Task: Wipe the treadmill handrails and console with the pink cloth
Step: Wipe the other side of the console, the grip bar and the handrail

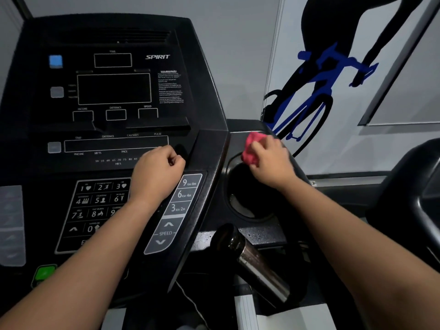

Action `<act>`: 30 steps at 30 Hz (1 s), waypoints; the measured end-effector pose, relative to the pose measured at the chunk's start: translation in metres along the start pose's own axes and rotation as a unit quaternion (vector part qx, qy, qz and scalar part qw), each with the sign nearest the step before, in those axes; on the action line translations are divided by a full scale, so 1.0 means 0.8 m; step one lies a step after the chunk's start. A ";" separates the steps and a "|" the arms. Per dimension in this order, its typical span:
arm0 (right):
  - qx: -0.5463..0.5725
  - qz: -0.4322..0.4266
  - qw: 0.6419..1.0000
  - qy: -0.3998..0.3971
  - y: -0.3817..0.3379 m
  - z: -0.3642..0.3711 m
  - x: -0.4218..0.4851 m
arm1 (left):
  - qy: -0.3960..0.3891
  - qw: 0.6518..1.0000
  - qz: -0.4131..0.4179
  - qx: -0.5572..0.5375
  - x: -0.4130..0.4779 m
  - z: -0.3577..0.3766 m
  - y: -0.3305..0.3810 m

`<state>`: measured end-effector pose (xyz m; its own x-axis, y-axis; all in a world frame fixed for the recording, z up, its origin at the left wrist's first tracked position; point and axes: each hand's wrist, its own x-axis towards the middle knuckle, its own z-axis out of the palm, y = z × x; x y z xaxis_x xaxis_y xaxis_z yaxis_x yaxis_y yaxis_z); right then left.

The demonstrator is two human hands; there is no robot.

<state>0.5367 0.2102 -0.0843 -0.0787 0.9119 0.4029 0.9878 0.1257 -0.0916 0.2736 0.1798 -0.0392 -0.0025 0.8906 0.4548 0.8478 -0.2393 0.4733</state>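
The black treadmill console (pixel 114 91) fills the left half of the head view, its displays dark. My right hand (pixel 271 160) grips the bunched pink cloth (pixel 251 148) and holds it against the rim of the round cup holder (pixel 245 198) on the console's right wing. My left hand (pixel 157 173) lies curled in a loose fist on the console face, just left of the grey speed buttons (pixel 181 206), and holds nothing. A chrome and black handrail grip (pixel 257 263) angles down below the cup holder.
A number keypad (pixel 95 206) sits under my left forearm, with a green button (pixel 44 273) at the lower left. A wall graphic of a blue bicycle (pixel 309 96) is behind the right wing. Another machine's dark frame (pixel 414 198) stands at the right edge.
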 end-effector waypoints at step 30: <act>0.148 0.208 0.960 -0.117 0.062 -0.011 0.030 | 0.001 1.000 -0.003 0.028 0.002 0.007 0.006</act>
<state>0.5847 0.2345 -0.0714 0.2525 0.9655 0.0632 0.8612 -0.1945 -0.4697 0.2801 0.1821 -0.0403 -0.0095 0.8912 0.4535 0.8757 -0.2115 0.4340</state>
